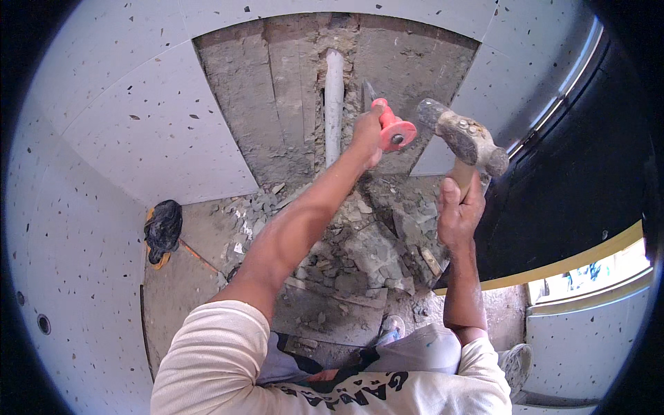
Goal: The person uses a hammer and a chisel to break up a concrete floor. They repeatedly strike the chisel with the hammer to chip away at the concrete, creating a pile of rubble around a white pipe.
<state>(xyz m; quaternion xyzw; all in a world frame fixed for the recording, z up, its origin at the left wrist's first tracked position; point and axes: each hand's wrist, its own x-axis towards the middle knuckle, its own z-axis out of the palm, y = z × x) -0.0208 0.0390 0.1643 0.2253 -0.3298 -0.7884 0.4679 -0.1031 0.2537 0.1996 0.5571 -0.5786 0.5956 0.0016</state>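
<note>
My left hand (pixel 368 135) is closed around a cold chisel (pixel 397 131) with a red-pink grip and round hand guard. The chisel's metal blade points up and away at the bare grey wall (pixel 408 76), just right of a whitish vertical pipe (pixel 334 104). Whether its tip touches the wall I cannot tell. In my right hand (pixel 460 214) is a hammer (pixel 462 135), gripped by its wooden handle. Its worn, dusty head is raised to the right of the chisel's guard, apart from it.
Broken rubble (pixel 373 252) lies heaped on the floor below the wall. White speckled panels (pixel 159 131) frame the bare patch. A black bag (pixel 164 225) sits at the left, a stick beside it. To the right stands a large black panel (pixel 560 187) with a yellowish edge.
</note>
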